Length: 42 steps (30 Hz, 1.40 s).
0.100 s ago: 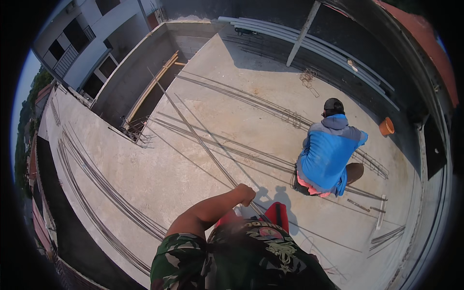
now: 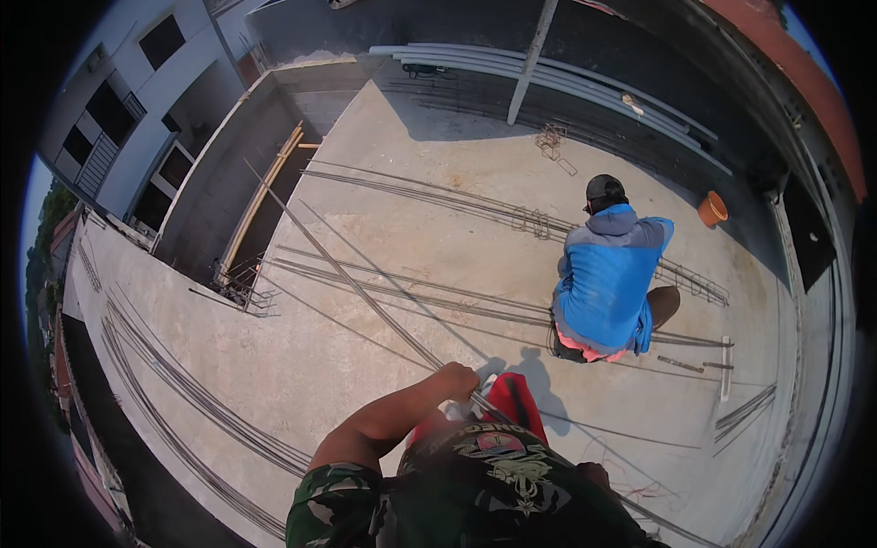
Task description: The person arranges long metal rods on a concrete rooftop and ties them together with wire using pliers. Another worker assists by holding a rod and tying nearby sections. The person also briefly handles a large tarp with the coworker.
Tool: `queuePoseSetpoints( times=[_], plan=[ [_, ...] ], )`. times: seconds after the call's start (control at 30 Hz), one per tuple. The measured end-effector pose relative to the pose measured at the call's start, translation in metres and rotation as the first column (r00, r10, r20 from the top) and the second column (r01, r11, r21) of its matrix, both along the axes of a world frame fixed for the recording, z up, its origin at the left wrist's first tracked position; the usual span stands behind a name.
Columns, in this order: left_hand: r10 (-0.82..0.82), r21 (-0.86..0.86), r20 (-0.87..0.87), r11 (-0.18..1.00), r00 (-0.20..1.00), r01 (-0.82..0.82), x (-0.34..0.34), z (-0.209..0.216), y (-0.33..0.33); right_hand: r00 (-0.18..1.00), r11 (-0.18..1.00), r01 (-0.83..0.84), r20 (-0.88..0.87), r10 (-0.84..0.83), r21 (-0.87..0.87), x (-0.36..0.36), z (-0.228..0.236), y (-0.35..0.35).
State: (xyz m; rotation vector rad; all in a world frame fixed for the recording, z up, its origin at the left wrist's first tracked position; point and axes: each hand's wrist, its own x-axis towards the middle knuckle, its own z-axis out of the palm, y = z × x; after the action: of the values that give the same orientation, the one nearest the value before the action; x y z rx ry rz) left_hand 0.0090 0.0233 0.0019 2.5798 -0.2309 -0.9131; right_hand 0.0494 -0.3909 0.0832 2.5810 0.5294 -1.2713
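The left hand (image 2: 456, 382), at lower centre, grips long, thin, grey metal rods (image 2: 411, 339) slanting from upper left toward lower right. The right hand (image 2: 594, 474) is mostly hidden behind the dark printed shirt (image 2: 484, 484); its grip cannot be told. A person in a blue-and-grey jacket (image 2: 607, 288) crouches right of centre.

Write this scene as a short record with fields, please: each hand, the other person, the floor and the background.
Left hand: grip closed around long metal rods
Right hand: partly hidden, grip unclear
Co-worker: low down, blue-grey jacket, back to camera
Floor: pale concrete, more rods lying about
Background: orange bucket, long pale pipes
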Motion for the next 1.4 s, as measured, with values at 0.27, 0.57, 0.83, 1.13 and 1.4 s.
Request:
queuePoseSetpoints(
  times=[0.27, 0.57, 0.83, 1.13, 1.4],
  plan=[
    [0.106, 0.114, 0.077, 0.987, 0.991, -0.114, 0.075, 0.052, 0.136, 0.994, 0.982, -0.059, 0.097, 0.042, 0.182, 0.090, 0.043, 0.148],
    [0.192, 0.133, 0.211, 0.966, 0.958, -0.223, 0.139, 0.087, 0.248, 0.981, 0.957, -0.117, 0.179, 0.070, 0.266, 0.184, 0.087, 0.260],
    [0.324, 0.065, 0.353, 0.928, 0.878, -0.368, 0.187, 0.114, 0.309, 0.943, 0.907, -0.151, 0.334, 0.012, 0.392, 0.256, 0.133, 0.330],
    [0.385, 0.014, 0.360, 0.908, 0.850, -0.418, 0.226, 0.107, 0.386, 0.946, 0.917, -0.163, 0.320, 0.042, 0.363, 0.312, 0.134, 0.420],
    [0.451, 0.013, 0.292, 0.880, 0.843, -0.475, 0.297, 0.086, 0.514, 0.934, 0.923, -0.184, 0.351, 0.058, 0.337, 0.388, 0.118, 0.557]
  ],
)
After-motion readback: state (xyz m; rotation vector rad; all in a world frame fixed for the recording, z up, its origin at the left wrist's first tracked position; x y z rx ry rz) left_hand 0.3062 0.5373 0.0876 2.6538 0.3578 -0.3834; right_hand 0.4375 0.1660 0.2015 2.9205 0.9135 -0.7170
